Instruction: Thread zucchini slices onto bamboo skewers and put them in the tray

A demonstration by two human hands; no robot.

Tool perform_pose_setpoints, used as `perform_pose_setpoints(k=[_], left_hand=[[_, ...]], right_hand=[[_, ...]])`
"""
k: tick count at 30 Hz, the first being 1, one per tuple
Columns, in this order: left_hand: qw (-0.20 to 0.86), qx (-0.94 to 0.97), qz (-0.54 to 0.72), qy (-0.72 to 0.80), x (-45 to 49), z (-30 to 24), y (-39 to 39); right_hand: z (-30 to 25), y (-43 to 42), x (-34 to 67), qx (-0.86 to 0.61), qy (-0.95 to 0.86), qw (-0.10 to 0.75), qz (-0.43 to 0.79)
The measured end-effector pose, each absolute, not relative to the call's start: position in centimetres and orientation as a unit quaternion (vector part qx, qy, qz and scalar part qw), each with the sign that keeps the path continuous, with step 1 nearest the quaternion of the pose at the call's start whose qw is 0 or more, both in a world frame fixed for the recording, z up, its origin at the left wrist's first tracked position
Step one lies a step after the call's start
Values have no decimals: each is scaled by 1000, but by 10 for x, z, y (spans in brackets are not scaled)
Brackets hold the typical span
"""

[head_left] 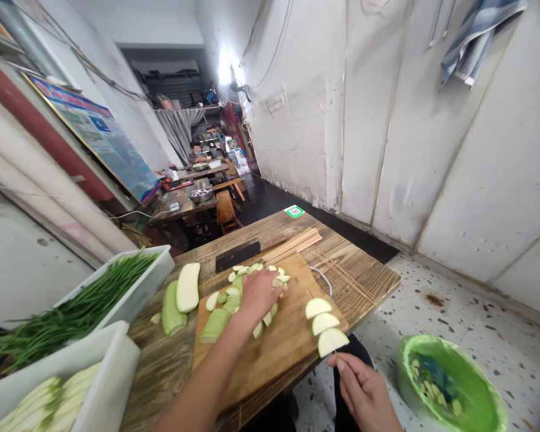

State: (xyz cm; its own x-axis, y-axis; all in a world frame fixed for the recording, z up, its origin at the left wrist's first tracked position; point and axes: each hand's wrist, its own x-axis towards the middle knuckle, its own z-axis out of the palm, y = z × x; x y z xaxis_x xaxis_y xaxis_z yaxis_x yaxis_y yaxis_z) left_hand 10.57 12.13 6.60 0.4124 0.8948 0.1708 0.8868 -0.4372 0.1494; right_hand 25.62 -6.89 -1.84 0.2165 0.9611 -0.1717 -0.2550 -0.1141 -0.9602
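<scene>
My left hand [261, 294] reaches over the cutting board [274, 363] into a pile of pale green zucchini slices [216, 324]. Its fingers bend down among the pieces and their tips are hidden, so its grip cannot be made out. Off the board's near right corner, my right hand [362, 384] pinches the lower end of a thin skewer. Threaded on that skewer are three half-round zucchini slices [326, 324], spaced slightly apart. Left of the board lie a zucchini half with its cut face up [188, 288] and a green-skinned zucchini piece [173, 312].
Behind the board are a dark-bladed knife [237, 256] and a bundle of skewers [297, 243]; loose skewers [344, 276] lie rightward. White bins hold green stalks [90, 294] and zucchini slices [49, 402] at left. A green bucket [477, 384] stands on the floor.
</scene>
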Motion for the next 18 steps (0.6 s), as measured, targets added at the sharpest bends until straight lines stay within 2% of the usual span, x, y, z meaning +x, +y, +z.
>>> perform_pose_setpoints(k=[2, 5, 12, 14, 18], left_hand=[[-17, 840, 69, 538, 123, 58, 128], [-42, 833, 72, 547, 140, 45, 133], [-12, 815, 129, 565, 130, 54, 139], [60, 792, 213, 569, 119, 59, 135], [436, 576, 427, 544, 94, 57, 113]], right_hand=[[-21, -69, 257, -521, -335, 581, 528], [-22, -69, 258, -521, -332, 582, 528], [-22, -72, 258, -531, -309, 593, 520], [-22, -72, 257, -526, -321, 586, 526], [-20, -70, 250, -509, -350, 577, 534]])
